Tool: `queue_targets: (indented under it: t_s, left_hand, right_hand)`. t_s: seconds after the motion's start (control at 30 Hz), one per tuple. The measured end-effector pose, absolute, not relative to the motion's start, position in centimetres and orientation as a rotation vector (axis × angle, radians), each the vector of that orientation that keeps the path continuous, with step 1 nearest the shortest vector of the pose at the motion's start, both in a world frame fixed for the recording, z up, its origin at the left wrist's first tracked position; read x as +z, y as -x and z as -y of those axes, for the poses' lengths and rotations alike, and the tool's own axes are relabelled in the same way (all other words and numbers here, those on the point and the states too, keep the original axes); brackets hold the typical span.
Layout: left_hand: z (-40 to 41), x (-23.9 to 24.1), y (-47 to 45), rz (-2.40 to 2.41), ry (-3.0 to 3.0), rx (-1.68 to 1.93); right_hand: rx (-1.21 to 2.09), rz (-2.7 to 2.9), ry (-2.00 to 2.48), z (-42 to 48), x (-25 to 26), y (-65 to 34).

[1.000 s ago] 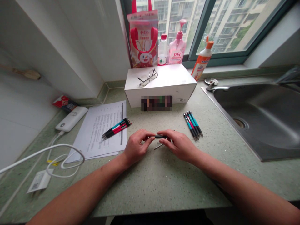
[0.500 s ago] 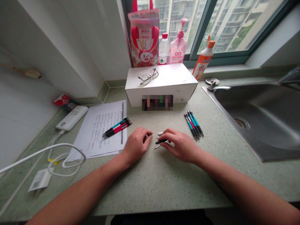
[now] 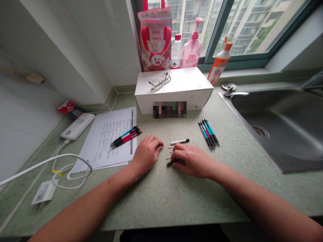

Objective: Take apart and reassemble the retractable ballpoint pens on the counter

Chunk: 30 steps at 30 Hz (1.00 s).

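My right hand (image 3: 190,160) is low over the counter, its fingertips closed on a short black pen part (image 3: 172,163). Just beyond the knuckles lies a white pen barrel (image 3: 179,142) with a black end. Thin pale pieces (image 3: 169,158) stick out beside the right fingers, mostly covered by them. To the left, my left hand (image 3: 148,150) rests on the counter with thumb and fingers pinched together; whatever is between them is hidden. Several teal, red and black pens (image 3: 209,134) lie side by side right of my hands. More pens (image 3: 126,137) lie on the printed sheets (image 3: 103,134).
A white box (image 3: 176,82) bearing glasses (image 3: 160,81) stands behind. Bottles and a bag (image 3: 156,43) are by the window. The steel sink (image 3: 282,134) is at right. A white power bank (image 3: 77,126) and its cable (image 3: 73,155) lie at left.
My right hand has moved slightly nearer to me with the black part, uncovering the white barrel. The silvery bit at my left fingertips no longer shows.
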<state>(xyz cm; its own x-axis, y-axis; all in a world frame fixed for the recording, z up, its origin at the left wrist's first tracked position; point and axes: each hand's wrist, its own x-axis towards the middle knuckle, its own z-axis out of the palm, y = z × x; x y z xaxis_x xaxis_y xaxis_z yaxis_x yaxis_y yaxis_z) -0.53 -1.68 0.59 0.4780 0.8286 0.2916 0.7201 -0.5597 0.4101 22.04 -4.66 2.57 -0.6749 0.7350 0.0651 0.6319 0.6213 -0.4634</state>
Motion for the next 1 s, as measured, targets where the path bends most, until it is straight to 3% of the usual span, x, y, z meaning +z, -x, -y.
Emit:
queue_targets:
  t_s: [0.37,0.57,1.0]
  left_hand:
    - [1.5,0.8,0.7,-1.478,-2.621,0.692]
    - [2.2,1.2,0.3,-1.115,-2.455,0.999]
    - [2.6,1.3,-0.1,-0.93,-2.223,1.132]
  right_hand:
    - [0.472,2.342,1.161,4.4,2.4,-22.1]
    - [0.427,2.193,1.223,4.2,1.8,-22.1]
    - [0.386,2.179,1.137,4.1,1.6,-22.0]
